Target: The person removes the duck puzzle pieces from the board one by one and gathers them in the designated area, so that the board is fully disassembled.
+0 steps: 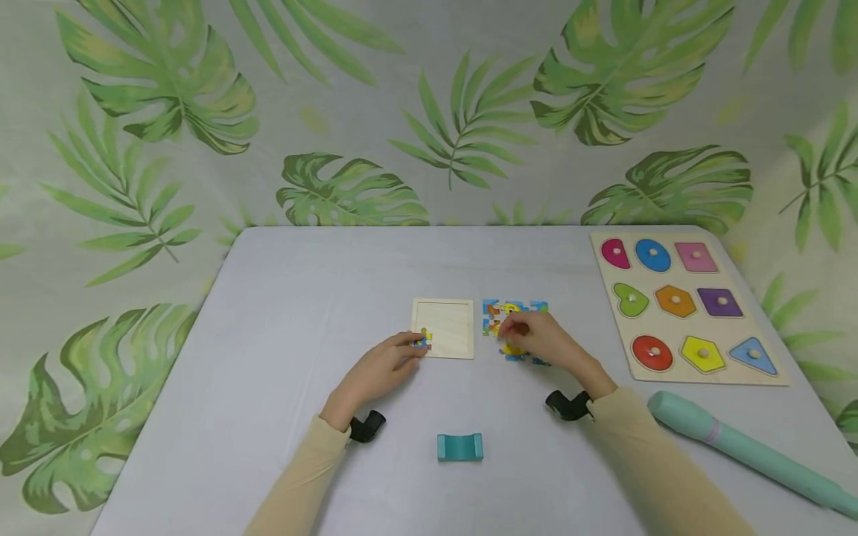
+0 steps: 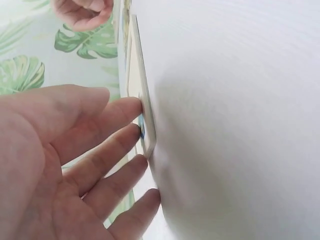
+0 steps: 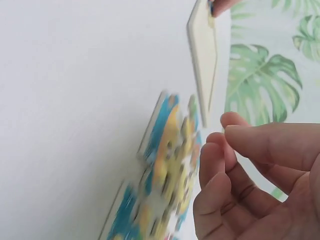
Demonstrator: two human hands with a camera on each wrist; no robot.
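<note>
My left hand (image 1: 382,368) touches a small jigsaw piece (image 1: 424,339) in the near left corner of a square wooden puzzle tray (image 1: 450,327). In the left wrist view, the fingers (image 2: 102,160) are extended to the tray's edge. Above a group of colourful jigsaw pieces (image 1: 515,306), right of the tray, is my right hand (image 1: 541,341). Its fingers (image 3: 212,192) are loosely bent, and no piece shows between thumb and fingertips in the right wrist view. The hand covers part of the group (image 3: 170,170), which looks blurred there.
A wooden shape board (image 1: 677,327) with knobbed coloured shapes lies at the right of the white table (image 1: 288,298). Nearer, a mint-green stick-like object (image 1: 751,450) lies beside the right sleeve. A small teal block (image 1: 459,447) with a curved recess sits between the forearms.
</note>
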